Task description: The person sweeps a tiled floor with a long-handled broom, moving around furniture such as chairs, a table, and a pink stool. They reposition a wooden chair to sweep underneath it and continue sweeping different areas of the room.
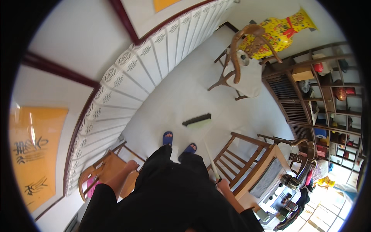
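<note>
A broom's pale handle [211, 160] slants up from my right hand [222, 185], whose fingers are wrapped round its dark upper end. Out in front of my feet, the broom head [198, 120] rests on the floor, with dark bristles along one side and a pale green body. Part of the handle near the head is faint and blurred. My left hand [132, 166] hangs beside a wooden chair [110, 174], fingers curled in and nothing visible in them. Blue slippers [167, 138] are on my feet.
White pleated panels [133, 81] line the wall on the left. A wooden armchair [241, 65] stands ahead beside a large yellow vase [270, 34]. Wooden shelves [328, 92] holding many items run along the right. Close by on the right is a slatted wooden seat [241, 158].
</note>
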The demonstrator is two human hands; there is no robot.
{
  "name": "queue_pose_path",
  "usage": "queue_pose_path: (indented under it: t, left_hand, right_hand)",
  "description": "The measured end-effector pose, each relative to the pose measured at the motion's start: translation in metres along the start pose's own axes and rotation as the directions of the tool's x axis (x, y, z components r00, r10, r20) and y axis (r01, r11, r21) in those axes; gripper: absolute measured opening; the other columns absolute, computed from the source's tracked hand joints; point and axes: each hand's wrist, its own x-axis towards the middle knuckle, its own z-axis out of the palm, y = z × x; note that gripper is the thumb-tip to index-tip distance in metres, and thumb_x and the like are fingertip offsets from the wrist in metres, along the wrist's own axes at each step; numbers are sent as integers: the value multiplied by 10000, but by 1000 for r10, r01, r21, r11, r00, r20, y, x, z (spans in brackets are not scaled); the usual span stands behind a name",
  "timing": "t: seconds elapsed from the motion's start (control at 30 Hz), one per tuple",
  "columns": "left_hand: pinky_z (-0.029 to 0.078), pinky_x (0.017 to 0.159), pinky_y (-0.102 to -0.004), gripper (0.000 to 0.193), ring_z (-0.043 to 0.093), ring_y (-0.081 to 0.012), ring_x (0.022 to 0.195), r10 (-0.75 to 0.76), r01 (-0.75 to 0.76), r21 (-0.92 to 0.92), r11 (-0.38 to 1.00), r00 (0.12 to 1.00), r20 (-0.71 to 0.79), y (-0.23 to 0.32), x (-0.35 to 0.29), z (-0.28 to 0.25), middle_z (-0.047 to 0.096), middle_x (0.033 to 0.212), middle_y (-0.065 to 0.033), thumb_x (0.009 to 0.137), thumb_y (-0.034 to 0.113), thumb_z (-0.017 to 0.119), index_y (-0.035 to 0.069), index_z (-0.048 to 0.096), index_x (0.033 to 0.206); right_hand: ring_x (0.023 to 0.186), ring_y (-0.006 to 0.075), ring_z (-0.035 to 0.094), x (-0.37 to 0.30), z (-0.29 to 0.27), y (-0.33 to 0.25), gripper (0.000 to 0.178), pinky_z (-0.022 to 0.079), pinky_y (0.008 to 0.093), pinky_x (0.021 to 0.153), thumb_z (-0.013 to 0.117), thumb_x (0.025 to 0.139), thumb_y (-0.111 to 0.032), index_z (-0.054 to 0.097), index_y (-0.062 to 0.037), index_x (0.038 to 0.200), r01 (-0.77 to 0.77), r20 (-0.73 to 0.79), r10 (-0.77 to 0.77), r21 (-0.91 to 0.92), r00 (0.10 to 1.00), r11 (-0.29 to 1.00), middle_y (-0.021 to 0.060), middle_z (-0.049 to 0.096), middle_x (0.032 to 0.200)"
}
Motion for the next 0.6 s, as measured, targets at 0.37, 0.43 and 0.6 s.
queue_pose_path:
  t: [0.37, 0.43, 0.6]
  left_hand:
    - [526, 524, -429, 283, 626, -318, 512, -80, 83, 15, 996, 985, -150, 177, 79, -50, 617, 601, -184, 750, 198, 496, -28, 618, 631]
    - [527, 546, -419, 236, 637, -285, 586, -103, 102, -15, 995, 984, -143, 233, 89, -60, 637, 686, -150, 775, 187, 508, -11, 628, 727]
    - [533, 637, -406, 242, 654, -245, 777, -76, 65, -111, 992, 992, -97, 373, 84, -55, 663, 895, -108, 824, 194, 519, 15, 633, 941]
  right_hand:
    - [691, 327, 654, -29, -63, 38, 435, 488, 449, 658, 556, 884, -389, 662, 30, 836, -35, 5, 40, 596, 999, 802, 219, 637, 693]
    - [749, 334, 666, 9, -65, 67, 441, 489, 438, 679, 566, 868, -397, 675, 30, 864, 21, -19, -13, 597, 1000, 802, 219, 643, 716]
    - [879, 412, 646, 46, -147, 98, 454, 505, 480, 765, 574, 851, -373, 649, 72, 905, -157, 45, 160, 573, 986, 804, 282, 649, 861]
